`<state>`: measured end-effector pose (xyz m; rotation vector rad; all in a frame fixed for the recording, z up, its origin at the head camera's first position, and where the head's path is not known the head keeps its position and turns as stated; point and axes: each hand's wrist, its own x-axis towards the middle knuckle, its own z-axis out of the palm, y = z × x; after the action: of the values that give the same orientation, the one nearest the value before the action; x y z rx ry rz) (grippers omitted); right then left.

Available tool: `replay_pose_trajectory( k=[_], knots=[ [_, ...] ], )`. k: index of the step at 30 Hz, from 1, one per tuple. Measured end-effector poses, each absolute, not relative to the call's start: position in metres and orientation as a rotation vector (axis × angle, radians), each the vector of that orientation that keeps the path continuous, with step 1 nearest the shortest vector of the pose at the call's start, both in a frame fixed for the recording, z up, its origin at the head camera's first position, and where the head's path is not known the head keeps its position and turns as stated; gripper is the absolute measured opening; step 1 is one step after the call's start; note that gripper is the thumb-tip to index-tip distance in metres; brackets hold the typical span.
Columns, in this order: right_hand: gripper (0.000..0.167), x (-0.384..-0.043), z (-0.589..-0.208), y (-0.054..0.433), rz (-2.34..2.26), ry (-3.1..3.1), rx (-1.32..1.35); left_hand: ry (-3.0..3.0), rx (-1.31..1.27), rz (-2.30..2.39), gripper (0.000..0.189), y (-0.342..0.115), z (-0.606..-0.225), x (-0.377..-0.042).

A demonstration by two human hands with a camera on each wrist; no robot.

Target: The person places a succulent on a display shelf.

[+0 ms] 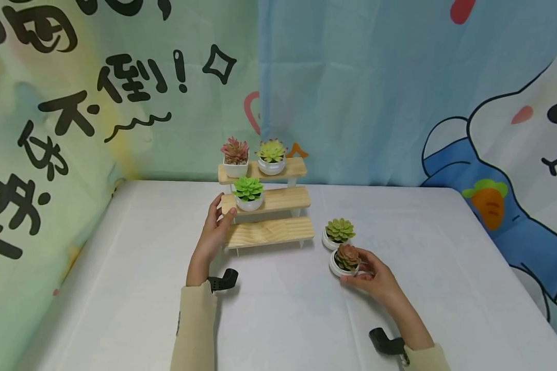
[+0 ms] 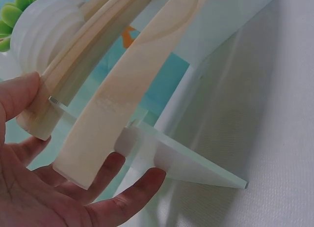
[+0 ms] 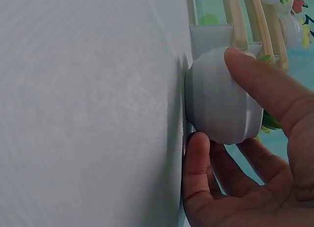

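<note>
A three-tier wooden display stand (image 1: 270,232) stands on the table. My left hand (image 1: 215,232) grips its left end; in the left wrist view the thumb lies on one board's edge (image 2: 51,104) and the fingers curl beneath. On the top tier are a red succulent in a square white pot (image 1: 235,169) and a yellow-green one in a round pot (image 1: 272,167). A bright green potted succulent (image 1: 249,202) sits on the middle tier's left. My right hand (image 1: 376,275) holds a reddish-brown succulent in a ribbed white pot (image 3: 221,99), thumb and fingers around it.
Right behind the held pot is another green potted succulent (image 1: 339,233), right of the stand. A white cloth covers the table (image 1: 283,314). Printed curtains (image 1: 353,103) hang along the back and sides. Each wrist wears a black camera mount (image 1: 224,280).
</note>
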<state>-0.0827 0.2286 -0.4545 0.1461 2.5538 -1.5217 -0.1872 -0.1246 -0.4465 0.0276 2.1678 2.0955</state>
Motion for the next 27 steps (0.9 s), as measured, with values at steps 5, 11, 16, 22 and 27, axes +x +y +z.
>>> replay_pose_trajectory(
  k=[5, 11, 16, 22, 27],
  knots=[
    [0.075, -0.0810, -0.4549, 0.2277, -1.541, 2.562, 0.133, 2.134, 0.031, 2.106, 0.065, -0.1264, -0.4450, -0.1885],
    [0.073, -0.0786, -0.4542, 0.2281, -1.520, 2.580, 0.106, 2.135, 0.031, 2.103, 0.065, -0.1257, -0.4438, -0.1878],
    [0.074, -0.0770, -0.4522, 0.2274, -1.580, 2.514, 0.084, 2.161, 0.041, 2.122, 0.064, -0.1245, -0.4463, -0.1853],
    [0.076, -0.0757, -0.4498, 0.2265, -1.579, 2.498, 0.088, 2.153, 0.055, 2.133, 0.064, -0.1237, -0.4472, -0.1867],
    [0.077, -0.0749, -0.4452, 0.2254, -1.528, 2.529, 0.120, 2.153, 0.053, 2.128, 0.064, -0.1231, -0.4475, -0.1874]
  ],
)
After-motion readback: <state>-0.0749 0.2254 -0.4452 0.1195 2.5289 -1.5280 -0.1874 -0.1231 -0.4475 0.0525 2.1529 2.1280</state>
